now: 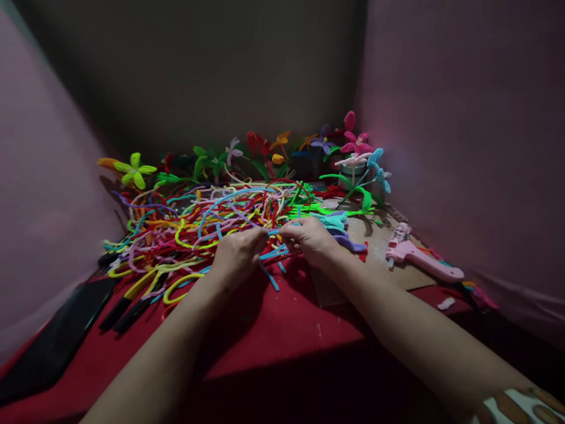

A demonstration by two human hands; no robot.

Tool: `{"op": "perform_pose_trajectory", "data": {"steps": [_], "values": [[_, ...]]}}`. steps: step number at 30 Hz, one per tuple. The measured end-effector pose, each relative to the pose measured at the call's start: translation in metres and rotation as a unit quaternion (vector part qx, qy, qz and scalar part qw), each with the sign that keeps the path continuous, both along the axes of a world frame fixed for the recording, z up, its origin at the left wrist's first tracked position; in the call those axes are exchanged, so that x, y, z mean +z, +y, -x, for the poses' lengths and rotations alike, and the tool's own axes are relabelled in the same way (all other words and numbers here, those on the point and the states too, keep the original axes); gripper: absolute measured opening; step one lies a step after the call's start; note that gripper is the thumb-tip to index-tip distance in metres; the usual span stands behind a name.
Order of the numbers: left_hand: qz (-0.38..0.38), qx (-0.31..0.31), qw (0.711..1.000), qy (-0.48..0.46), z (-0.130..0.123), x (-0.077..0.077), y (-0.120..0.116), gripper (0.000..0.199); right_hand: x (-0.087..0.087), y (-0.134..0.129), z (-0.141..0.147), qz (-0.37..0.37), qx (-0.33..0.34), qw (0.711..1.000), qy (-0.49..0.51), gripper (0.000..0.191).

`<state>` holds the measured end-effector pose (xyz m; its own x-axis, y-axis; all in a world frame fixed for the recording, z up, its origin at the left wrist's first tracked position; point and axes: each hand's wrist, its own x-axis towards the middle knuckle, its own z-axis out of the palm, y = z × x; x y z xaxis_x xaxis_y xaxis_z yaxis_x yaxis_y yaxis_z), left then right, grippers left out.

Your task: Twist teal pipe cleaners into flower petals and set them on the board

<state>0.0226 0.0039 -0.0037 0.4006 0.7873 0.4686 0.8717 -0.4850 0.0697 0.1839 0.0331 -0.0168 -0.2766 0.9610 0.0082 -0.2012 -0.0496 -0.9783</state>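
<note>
Between my two hands runs a light blue pipe cleaner (273,232), pinched by the fingertips at both sides. My left hand (241,250) is closed on its left part, and my right hand (309,238) grips the right part with thumb and index finger. Just below the fingers lie several short blue pipe cleaner pieces (274,253) on the red cloth. Behind the hands spreads a big tangled heap of colourful pipe cleaners (176,229). Light blue fuzzy petal shapes (331,220) and a purple one (351,242) rest beyond my right wrist.
A pink glue gun (419,259) lies on a cardboard sheet (375,277) at the right. Finished pipe cleaner flowers (136,171) line the back, some by a small jar (352,172). A flat black object (57,341) lies at the left on the red cloth (282,335).
</note>
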Motion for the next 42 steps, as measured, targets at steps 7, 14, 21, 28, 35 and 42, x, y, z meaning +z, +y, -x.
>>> {"op": "perform_pose_trajectory", "data": {"steps": [7,14,21,28,35,42], "values": [[0.047,-0.003,0.997,-0.066,0.004,0.002,0.007,0.02,-0.004,-0.005,0.007,-0.103,-0.095,0.983,-0.116,0.01],[0.202,0.013,0.966,-0.159,0.013,0.018,0.01,0.023,0.002,-0.007,0.002,-0.103,-0.083,0.991,-0.016,0.031],[0.346,0.017,0.918,-0.192,0.009,0.018,0.005,0.03,0.012,0.008,-0.018,-0.081,-0.275,0.95,0.121,0.04],[0.327,-0.022,0.928,-0.175,-0.009,0.009,0.002,0.027,0.011,-0.04,-0.003,-0.504,-0.175,0.836,-0.129,0.029],[0.302,-0.083,0.944,-0.104,-0.028,-0.011,0.005,0.023,-0.016,-0.071,0.039,-0.776,-0.096,0.602,-0.161,0.041],[0.285,-0.092,0.953,-0.052,-0.035,-0.011,0.012,0.023,-0.015,-0.068,0.035,-0.766,-0.092,0.609,-0.184,0.039]]}}
